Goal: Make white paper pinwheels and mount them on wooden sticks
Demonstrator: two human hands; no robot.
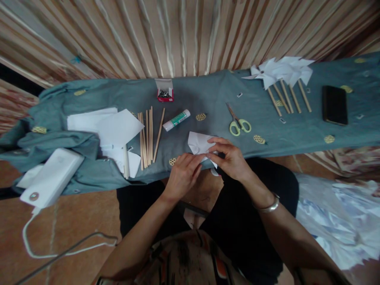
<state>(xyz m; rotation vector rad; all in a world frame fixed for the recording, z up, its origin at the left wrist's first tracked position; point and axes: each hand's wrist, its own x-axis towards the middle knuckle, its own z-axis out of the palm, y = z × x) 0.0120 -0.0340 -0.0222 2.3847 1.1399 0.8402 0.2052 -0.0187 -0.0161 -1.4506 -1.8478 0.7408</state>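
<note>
A folded white paper piece point(198, 143) lies at the near edge of a table covered in teal cloth point(213, 95). My left hand point(182, 175) pinches its lower edge with closed fingers. My right hand point(230, 156) grips the paper's right side, fingers curled over it. A bundle of wooden sticks point(147, 134) lies to the left of my hands. A glue stick point(176, 120) lies beyond the paper, and green-handled scissors point(237, 120) rest to the right.
Several finished paper pinwheels on sticks point(282, 75) lie at the back right beside a black phone point(335, 105). White paper sheets point(109, 128) lie at left, a red box of pins point(164, 94) at the back. A white power bank point(50, 178) with a cable sits at the left edge.
</note>
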